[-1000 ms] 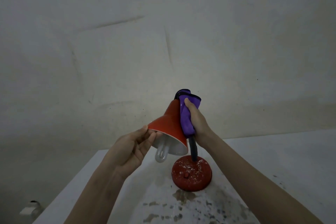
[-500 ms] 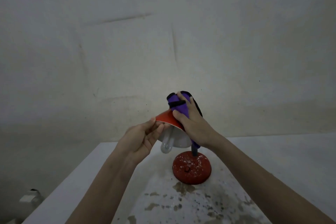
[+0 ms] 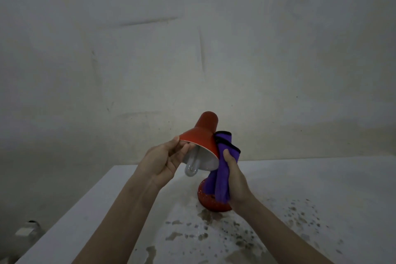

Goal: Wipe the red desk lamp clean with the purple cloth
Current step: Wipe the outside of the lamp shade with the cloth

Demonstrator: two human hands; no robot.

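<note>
Red desk lamp is standing on the table, left grip pinching its shade rim, right grip clutching the purple cloth just beside the shade.

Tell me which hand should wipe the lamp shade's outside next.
Right. The right hand holds the purple cloth beside the lamp shade, ready to rub it. The left hand has its grip on the shade's rim, steadying it, and holds no cloth.
</note>
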